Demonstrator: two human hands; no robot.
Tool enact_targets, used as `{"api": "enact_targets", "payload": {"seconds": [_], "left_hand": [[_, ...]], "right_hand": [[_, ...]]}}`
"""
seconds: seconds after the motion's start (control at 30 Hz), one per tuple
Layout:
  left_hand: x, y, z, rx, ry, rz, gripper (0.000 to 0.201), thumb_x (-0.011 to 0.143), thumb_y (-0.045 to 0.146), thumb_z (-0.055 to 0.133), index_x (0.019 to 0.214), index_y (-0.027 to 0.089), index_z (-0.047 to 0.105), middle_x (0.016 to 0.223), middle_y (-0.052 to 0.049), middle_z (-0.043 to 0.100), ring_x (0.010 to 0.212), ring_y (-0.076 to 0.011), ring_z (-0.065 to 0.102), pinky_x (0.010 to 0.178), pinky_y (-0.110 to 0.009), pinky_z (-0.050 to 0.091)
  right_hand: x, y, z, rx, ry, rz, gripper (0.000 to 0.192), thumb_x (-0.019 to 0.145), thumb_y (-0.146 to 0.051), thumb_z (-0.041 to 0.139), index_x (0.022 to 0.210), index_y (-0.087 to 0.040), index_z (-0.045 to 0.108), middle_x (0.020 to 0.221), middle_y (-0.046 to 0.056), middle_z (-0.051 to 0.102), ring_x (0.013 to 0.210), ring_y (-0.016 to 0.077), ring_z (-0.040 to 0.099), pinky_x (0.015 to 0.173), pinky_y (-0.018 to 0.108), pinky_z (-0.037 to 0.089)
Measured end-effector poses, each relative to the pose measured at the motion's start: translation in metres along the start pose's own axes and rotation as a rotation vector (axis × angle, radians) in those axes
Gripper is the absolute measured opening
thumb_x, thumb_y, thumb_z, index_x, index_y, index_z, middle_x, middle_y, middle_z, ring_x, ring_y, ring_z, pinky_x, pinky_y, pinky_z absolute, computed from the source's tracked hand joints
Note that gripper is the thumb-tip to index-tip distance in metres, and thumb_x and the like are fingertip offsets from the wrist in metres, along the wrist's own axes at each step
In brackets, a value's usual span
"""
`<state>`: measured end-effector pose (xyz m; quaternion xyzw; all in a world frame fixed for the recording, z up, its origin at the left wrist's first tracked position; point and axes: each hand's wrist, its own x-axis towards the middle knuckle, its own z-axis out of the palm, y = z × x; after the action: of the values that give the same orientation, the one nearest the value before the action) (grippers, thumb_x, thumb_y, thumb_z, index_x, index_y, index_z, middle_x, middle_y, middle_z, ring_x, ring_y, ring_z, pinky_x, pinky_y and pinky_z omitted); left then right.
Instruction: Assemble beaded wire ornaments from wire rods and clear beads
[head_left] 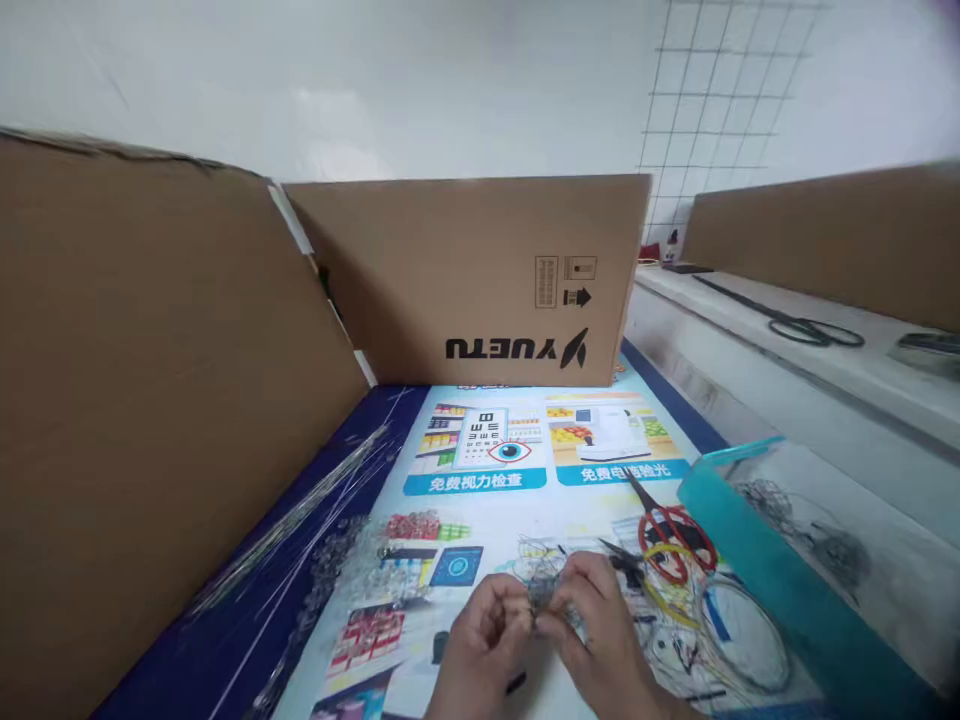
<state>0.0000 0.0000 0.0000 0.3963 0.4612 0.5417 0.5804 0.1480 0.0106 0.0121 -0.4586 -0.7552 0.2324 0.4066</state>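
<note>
From the head view, a small tangle of thin grey wire with tiny clear beads [541, 590] is pinched between the fingertips of both hands, low and central in the frame, just above the glossy printed poster [480, 470] that covers the worktop. The left hand [480, 640] is curled closed, thumb and forefinger nipped on the left edge of the piece; the right hand [600, 630] is closed likewise on its right edge, so the piece is held between the two.

For such fine work to be done well, the grip is best kept at the very tips of the fingers, the wire held taut but not kinked, and the piece kept close over the worktop so that a dropped bead is caught by the poster — a judgement only. The loose wire loops [720, 630] lying to the right should be kept clear of the wrists.

The held piece looks small, wiry and greyish, with faint glints; its exact shape cannot be told, as it is blurred and partly hidden by the fingers.

Nearby, red-handled scissors [667, 525] lie just beyond the right hand, a teal-edged clear plastic bag [757, 540] lies further right, and a bundle of long thin straight wires [300, 520] rests well apart on the left — beside strings of clear beads [337, 560].
</note>
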Motion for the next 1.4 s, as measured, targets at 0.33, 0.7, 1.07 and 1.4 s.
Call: {"api": "enact_targets", "payload": {"seconds": [0.33, 0.7, 1.07, 1.4], "left_hand": [[0.002, -0.002, 0.001, -0.009, -0.001, -0.015, 0.018, 0.068, 0.024, 0.066, 0.079, 0.016, 0.054, 0.059, 0.006, 0.048, 0.051, -0.0058, 0.038, 0.048, -0.016, 0.028], [-0.007, 0.005, 0.005, 0.401, 0.107, 0.125, 0.004, 0.074, 0.02, 0.051, 0.076, 0.019, 0.049, 0.064, 0.003, 0.049, 0.058, -0.0116, 0.047, 0.054, -0.021, 0.038], [-0.016, 0.007, 0.009, 0.763, 0.136, 0.366, 0.005, 0.076, 0.019, 0.045, 0.073, 0.022, 0.049, 0.059, 0.005, 0.046, 0.052, -0.0119, 0.046, 0.053, -0.022, 0.038], [-0.017, 0.015, 0.016, 0.51, 0.076, 0.228, 0.001, 0.074, 0.021, 0.05, 0.073, 0.02, 0.05, 0.062, 0.003, 0.048, 0.055, -0.0116, 0.044, 0.054, -0.021, 0.037]], "right_hand": [[0.003, -0.001, -0.001, 0.067, 0.006, -0.012, 0.009, 0.079, -0.018, 0.057, 0.074, -0.021, 0.05, 0.09, 0.003, 0.044, 0.088, 0.02, 0.046, 0.075, 0.033, 0.041], [0.002, -0.016, -0.007, -0.089, -0.003, -0.151, 0.024, 0.065, -0.005, 0.052, 0.083, -0.02, 0.055, 0.103, 0.007, 0.041, 0.099, 0.0259, 0.041, 0.082, 0.042, 0.038], [0.002, -0.021, -0.011, -0.126, -0.019, -0.14, 0.02, 0.067, -0.003, 0.049, 0.074, -0.021, 0.057, 0.102, 0.006, 0.046, 0.109, 0.0267, 0.037, 0.088, 0.042, 0.036], [0.005, -0.022, -0.003, 0.02, 0.053, 0.061, 0.016, 0.057, -0.002, 0.051, 0.059, -0.018, 0.051, 0.094, 0.005, 0.048, 0.099, 0.0233, 0.046, 0.083, 0.036, 0.041]]}}
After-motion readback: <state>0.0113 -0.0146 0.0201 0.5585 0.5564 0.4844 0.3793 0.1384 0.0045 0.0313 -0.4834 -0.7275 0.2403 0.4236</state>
